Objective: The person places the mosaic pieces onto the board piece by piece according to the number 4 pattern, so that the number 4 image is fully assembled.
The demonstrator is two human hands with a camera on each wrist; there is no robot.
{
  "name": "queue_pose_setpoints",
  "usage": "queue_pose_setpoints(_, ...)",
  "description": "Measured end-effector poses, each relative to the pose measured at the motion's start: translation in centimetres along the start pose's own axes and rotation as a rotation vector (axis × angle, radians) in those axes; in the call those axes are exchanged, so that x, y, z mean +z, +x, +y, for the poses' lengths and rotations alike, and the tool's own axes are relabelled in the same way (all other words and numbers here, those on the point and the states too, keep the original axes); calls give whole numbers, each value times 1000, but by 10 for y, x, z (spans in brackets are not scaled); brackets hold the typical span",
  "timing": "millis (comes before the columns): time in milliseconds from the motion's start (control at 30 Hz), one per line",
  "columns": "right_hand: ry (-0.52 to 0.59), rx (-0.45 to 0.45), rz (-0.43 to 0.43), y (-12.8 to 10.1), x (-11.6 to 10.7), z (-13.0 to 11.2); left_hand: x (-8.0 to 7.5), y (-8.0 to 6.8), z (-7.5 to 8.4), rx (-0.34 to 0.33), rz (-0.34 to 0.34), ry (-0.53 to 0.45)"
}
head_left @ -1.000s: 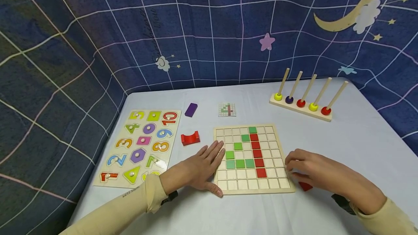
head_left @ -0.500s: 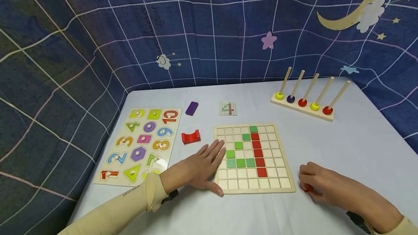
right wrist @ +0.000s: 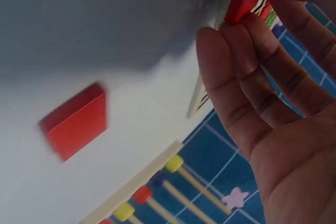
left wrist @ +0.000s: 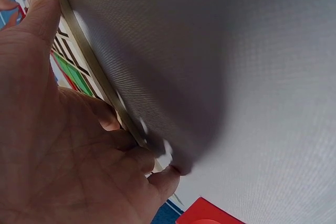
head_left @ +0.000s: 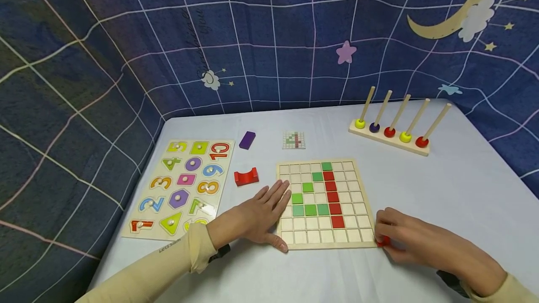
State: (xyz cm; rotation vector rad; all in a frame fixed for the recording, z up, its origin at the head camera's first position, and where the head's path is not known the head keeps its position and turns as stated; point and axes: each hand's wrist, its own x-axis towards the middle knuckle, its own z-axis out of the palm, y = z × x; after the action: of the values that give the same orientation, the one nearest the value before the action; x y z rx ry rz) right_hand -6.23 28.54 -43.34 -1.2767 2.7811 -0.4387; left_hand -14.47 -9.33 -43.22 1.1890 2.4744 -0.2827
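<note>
A wooden grid board (head_left: 292, 236) lies flat, with several green tiles (head_left: 310, 210) and a column of red tiles (head_left: 333, 197) in its cells. My left hand (head_left: 263, 214) rests along the board's left edge, fingers straight and thumb near the lower left corner. By the lower right corner, my right hand (head_left: 414, 237) pinches a small red tile (head_left: 382, 242), also visible as a red tile (right wrist: 244, 1) between thumb and fingers in the right wrist view. Another red tile (right wrist: 79, 124) lies on the white cloth in that view; the head view hides it.
At the left lies a number puzzle board (head_left: 157, 221). Beyond the grid board are a red arched block (head_left: 246, 177), a purple block (head_left: 247, 140) and a small pattern card (head_left: 294, 140). A peg stand (head_left: 389, 140) with coloured beads is at the back right.
My right hand moved right, away from the board, and came back left to its lower right edge with a red tile in its fingers. The left hand stays in place.
</note>
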Motion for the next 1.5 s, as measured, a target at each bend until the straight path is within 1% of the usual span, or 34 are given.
queue_pose_setpoints(233,-67,-113,100,24,1,-11,0,1,0,3,-3,-8)
queue_pose_setpoints(433,-90,-169,145,47,2,-19,1,1,0,2,-3,-13)
queue_pose_setpoints(600,-97,-239,203,63,11,-21,0,2,0,0,-10,-12)
queue_pose_setpoints(733,-126,-277,249,66,20,-22,1,3,-1,3,-8,-9)
queue_pose_setpoints(800,-131,-277,256,66,22,-24,0,3,-1,0,-12,-13)
queue_pose_setpoints(1133,-188,-227,186,64,18,-36,-1,2,-1,-1,-12,-12)
queue_pose_setpoints(1367,-201,-227,198,64,19,-38,-1,2,0,-2,-15,-9)
queue_pose_setpoints(1500,-168,-231,203,61,19,-35,0,1,0,-2,-12,-11)
